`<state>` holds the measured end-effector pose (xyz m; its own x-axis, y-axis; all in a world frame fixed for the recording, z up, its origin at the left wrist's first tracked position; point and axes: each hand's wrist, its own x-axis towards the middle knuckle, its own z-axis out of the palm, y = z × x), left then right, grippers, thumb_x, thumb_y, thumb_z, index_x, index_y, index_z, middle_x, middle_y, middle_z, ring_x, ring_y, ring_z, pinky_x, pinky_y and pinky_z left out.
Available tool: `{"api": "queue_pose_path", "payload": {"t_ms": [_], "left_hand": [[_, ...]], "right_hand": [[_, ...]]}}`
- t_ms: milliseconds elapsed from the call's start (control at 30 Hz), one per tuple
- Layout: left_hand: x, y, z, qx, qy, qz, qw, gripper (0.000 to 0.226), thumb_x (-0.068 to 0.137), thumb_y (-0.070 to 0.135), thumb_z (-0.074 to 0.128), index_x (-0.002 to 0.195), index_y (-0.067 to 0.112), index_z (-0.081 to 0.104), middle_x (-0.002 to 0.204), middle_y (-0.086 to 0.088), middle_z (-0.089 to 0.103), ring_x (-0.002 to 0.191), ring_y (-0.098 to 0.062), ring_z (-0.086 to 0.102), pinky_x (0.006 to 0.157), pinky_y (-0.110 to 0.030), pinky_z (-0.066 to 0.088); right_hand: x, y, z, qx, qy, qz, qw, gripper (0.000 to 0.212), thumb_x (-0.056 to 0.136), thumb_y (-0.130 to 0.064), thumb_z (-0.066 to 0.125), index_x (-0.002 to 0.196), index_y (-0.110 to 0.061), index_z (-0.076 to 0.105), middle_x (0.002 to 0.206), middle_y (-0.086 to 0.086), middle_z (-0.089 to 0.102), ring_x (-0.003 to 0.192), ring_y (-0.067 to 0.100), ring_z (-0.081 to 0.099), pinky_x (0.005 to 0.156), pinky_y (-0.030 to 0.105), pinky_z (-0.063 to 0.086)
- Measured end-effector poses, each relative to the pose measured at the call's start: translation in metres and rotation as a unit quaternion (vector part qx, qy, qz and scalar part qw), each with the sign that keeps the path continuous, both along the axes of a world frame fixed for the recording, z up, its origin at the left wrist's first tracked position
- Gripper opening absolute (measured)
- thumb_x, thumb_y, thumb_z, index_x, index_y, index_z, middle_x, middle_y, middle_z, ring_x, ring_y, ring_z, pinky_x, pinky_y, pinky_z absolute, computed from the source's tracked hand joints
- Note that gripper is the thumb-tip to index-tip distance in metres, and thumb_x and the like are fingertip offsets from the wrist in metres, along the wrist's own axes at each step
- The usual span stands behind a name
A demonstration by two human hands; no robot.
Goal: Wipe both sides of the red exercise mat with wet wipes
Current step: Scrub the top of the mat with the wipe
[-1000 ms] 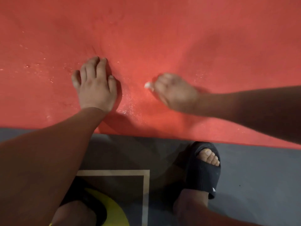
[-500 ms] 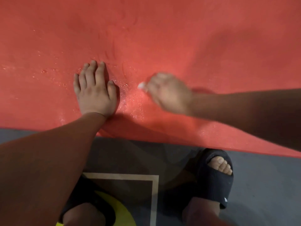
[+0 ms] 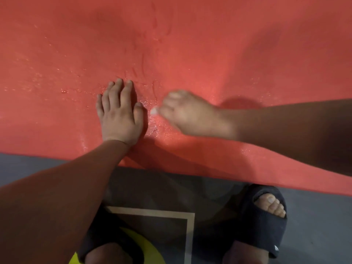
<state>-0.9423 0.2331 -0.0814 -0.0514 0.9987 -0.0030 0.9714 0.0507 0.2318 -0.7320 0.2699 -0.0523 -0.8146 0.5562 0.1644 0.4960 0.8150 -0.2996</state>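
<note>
The red exercise mat (image 3: 209, 44) filled the whole upper part of the frame, lying flat on the grey floor (image 3: 314, 216), with its near edge running across the lower middle. The left hand (image 3: 119, 115) was pressed flat on it just left of centre, fingers straight, pinning it down. Right beside it, the right hand (image 3: 190, 115) was curled around a balled-up wet wipe (image 3: 154, 111), with only a little white nub poking out past the fingers.

My read on handling: this looked like soft, floppy foam. There were little ripples in the surface above the hands, so I'd guess it bunches under a hard scrub, which is why the flat hand made sense. The patch between the hands was shiny with wet, so probably slick there. For flipping it, I'd grab that near edge with both hands on a dry bit. It likely weighs little but would sag. A black slide sandal (image 3: 262, 221) sat at the lower right.
</note>
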Motion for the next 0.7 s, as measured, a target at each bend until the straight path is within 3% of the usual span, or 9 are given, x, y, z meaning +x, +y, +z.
{"api": "queue_pose_path", "payload": {"t_ms": [67, 133, 267, 333, 467, 567, 700], "left_hand": [[-0.012, 0.003, 0.004, 0.002, 0.013, -0.006, 1.000, 0.057, 0.095, 0.036, 0.046, 0.150, 0.022, 0.046, 0.157, -0.008, 0.041, 0.147, -0.031, 0.033, 0.124, -0.054, 0.011], [-0.026, 0.006, 0.004, 0.009, 0.018, 0.024, 1.000, 0.057, 0.094, 0.036, 0.046, 0.149, 0.022, 0.047, 0.156, -0.008, 0.042, 0.146, -0.031, 0.033, 0.125, -0.054, 0.011], [-0.035, 0.000, -0.005, 0.011, 0.026, 0.044, 0.999, 0.059, 0.097, 0.036, 0.043, 0.154, 0.022, 0.042, 0.160, -0.009, 0.039, 0.151, -0.031, 0.028, 0.125, -0.056, 0.012], [-0.035, 0.001, -0.007, 0.014, 0.031, 0.043, 0.999, 0.059, 0.097, 0.037, 0.043, 0.154, 0.022, 0.042, 0.160, -0.009, 0.039, 0.151, -0.032, 0.028, 0.125, -0.055, 0.012], [-0.035, 0.002, -0.006, 0.010, 0.034, 0.048, 0.998, 0.060, 0.096, 0.037, 0.042, 0.154, 0.022, 0.042, 0.159, -0.009, 0.039, 0.151, -0.032, 0.028, 0.124, -0.057, 0.014], [-0.035, 0.002, -0.008, 0.008, 0.038, 0.049, 0.998, 0.060, 0.096, 0.038, 0.042, 0.154, 0.022, 0.042, 0.159, -0.009, 0.040, 0.151, -0.032, 0.028, 0.123, -0.057, 0.015], [-0.035, 0.001, -0.006, 0.011, 0.037, 0.049, 0.998, 0.060, 0.096, 0.038, 0.042, 0.154, 0.023, 0.043, 0.159, -0.008, 0.041, 0.150, -0.033, 0.030, 0.123, -0.058, 0.017]], "right_hand": [[0.001, -0.006, 0.003, 0.012, -0.012, 0.101, 0.995, 0.010, 0.100, -0.016, 0.057, 0.098, -0.009, 0.063, 0.081, 0.007, 0.058, 0.078, 0.030, 0.056, 0.076, 0.042, 0.049], [0.004, 0.018, 0.000, 0.057, -0.018, 0.110, 0.992, 0.011, 0.100, -0.020, 0.058, 0.096, -0.011, 0.064, 0.080, 0.006, 0.058, 0.078, 0.029, 0.058, 0.073, 0.040, 0.047], [0.008, 0.074, -0.009, 0.064, -0.013, -0.097, 0.993, 0.016, 0.097, -0.020, 0.054, 0.106, -0.011, 0.064, 0.085, 0.013, 0.062, 0.081, 0.035, 0.060, 0.072, 0.042, 0.047], [-0.005, 0.063, -0.010, 0.024, -0.002, -0.132, 0.991, 0.024, 0.092, -0.016, 0.053, 0.113, -0.011, 0.065, 0.087, 0.014, 0.062, 0.082, 0.036, 0.060, 0.072, 0.042, 0.048], [-0.021, -0.003, -0.003, -0.005, 0.011, 0.043, 0.999, 0.016, 0.100, -0.018, 0.053, 0.106, -0.009, 0.066, 0.078, 0.009, 0.059, 0.074, 0.030, 0.056, 0.070, 0.040, 0.045], [-0.013, 0.016, -0.006, 0.051, -0.004, 0.121, 0.991, 0.021, 0.106, -0.023, 0.047, 0.098, -0.012, 0.064, 0.079, 0.005, 0.057, 0.075, 0.028, 0.055, 0.070, 0.039, 0.043], [-0.010, 0.084, -0.013, 0.055, 0.000, -0.074, 0.996, 0.028, 0.098, -0.022, 0.042, 0.104, -0.008, 0.065, 0.086, 0.016, 0.062, 0.081, 0.036, 0.060, 0.070, 0.042, 0.046]]}}
